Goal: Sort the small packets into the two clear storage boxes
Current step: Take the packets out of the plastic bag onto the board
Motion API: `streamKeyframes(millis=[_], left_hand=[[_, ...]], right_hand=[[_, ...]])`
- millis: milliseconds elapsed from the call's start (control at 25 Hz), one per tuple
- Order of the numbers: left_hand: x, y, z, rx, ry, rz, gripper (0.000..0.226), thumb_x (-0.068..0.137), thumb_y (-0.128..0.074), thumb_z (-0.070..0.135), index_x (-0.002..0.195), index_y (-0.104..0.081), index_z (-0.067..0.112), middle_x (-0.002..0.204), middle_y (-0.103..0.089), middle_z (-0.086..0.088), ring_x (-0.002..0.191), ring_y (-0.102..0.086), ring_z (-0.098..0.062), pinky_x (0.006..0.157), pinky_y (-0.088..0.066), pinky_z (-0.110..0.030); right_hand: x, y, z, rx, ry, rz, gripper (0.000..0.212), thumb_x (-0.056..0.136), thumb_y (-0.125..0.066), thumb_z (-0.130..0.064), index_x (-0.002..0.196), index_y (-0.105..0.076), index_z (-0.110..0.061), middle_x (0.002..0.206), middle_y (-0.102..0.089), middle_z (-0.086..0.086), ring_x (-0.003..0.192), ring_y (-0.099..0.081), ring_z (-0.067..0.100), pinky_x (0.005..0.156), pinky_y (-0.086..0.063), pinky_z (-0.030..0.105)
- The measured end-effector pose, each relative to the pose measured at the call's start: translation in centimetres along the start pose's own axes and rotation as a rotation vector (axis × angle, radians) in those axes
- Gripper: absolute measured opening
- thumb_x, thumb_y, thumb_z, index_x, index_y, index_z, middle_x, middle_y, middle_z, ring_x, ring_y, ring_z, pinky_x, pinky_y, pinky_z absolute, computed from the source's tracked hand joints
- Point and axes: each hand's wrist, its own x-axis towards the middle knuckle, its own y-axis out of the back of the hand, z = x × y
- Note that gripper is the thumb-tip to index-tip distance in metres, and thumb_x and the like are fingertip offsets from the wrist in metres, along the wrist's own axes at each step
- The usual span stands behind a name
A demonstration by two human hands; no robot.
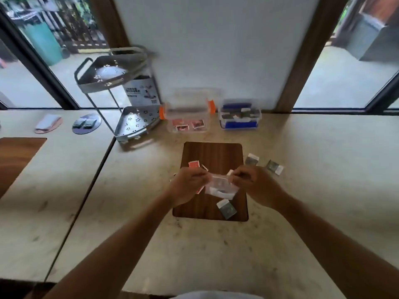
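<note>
Both hands meet over the wooden board [212, 156] set into the pale counter [302, 201]. The left hand [187, 186] and the right hand [252, 184] each pinch an end of a clear plastic bag [220, 187], fingers curled round its upper corners, so it hangs between them just above the board. The frame is blurred here, and what the bag holds cannot be told with any certainty.

Loose packets lie around the hands. A red packet [193, 164] sits on the board just beyond the left hand, with another red edge showing under that hand. A dark packet [226, 209] with a white strip lies on the board near its front right corner. Two more dark packets [252, 160] lie on the counter off the board's right edge, near each other but apart.

At the back of the counter, against the wall, stand the two clear boxes. The box with orange clips [187, 113] is on the left and holds red packets. The box with blue trim [240, 114] is just to its right and holds dark packets.

To the left stands a metal corner rack [112, 72] with two perforated tiers.
</note>
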Motion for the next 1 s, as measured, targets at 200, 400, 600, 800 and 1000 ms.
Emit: streamKeyframes(millis=[200,400,600,800,1000], left_hand=[[-4.5,-6.4,-4.2,-0.149,0.209,-0.040,0.014,0.095,-0.064,0.021,0.096,-0.078,0.019,0.086,-0.076,-0.001,0.080,-0.072,-0.012,0.078,-0.060,-0.036],[-7.5,-9.6,-4.7,-0.190,0.319,-0.013,0.017,0.096,-0.063,0.024,0.104,-0.077,0.018,0.097,-0.075,0.005,0.093,-0.069,-0.010,0.086,-0.057,-0.031],[-8.9,-11.8,-5.6,-0.197,0.496,0.177,0.029,0.090,-0.069,0.035,0.117,-0.063,0.024,0.110,-0.063,0.006,0.101,-0.060,-0.014,0.088,-0.055,-0.031],[-10.5,-14.0,-5.6,-0.332,0.532,0.276,0.021,0.091,-0.068,0.035,0.086,-0.070,0.015,0.080,-0.071,-0.004,0.077,-0.068,-0.024,0.072,-0.060,-0.034],[-11.2,-14.5,-5.5,-0.344,0.448,0.167,0.014,0.093,-0.067,0.027,0.088,-0.076,0.018,0.080,-0.075,-0.001,0.073,-0.073,-0.019,0.069,-0.064,-0.031]], right_hand=[[-5.3,-5.0,4.6,0.059,-0.141,-0.020,0.009,0.090,-0.067,-0.022,0.093,-0.076,-0.023,0.079,-0.068,-0.020,0.071,-0.064,-0.004,0.063,-0.048,0.010],[-9.2,-8.9,6.3,0.069,-0.235,-0.079,0.011,0.092,-0.066,-0.030,0.095,-0.075,-0.023,0.084,-0.069,-0.014,0.074,-0.062,0.001,0.062,-0.042,0.006],[-10.9,-11.2,6.2,0.126,-0.318,0.016,0.015,0.090,-0.066,-0.038,0.087,-0.076,-0.027,0.080,-0.072,-0.014,0.073,-0.065,0.005,0.069,-0.055,0.020],[-11.3,-12.7,5.4,0.200,-0.357,0.110,0.013,0.087,-0.072,-0.032,0.084,-0.076,-0.020,0.075,-0.072,-0.008,0.069,-0.066,0.007,0.062,-0.054,0.016],[-11.4,-13.4,5.1,0.237,-0.331,0.091,0.007,0.086,-0.073,-0.020,0.090,-0.076,-0.015,0.081,-0.073,-0.004,0.074,-0.067,0.007,0.065,-0.053,0.012]])
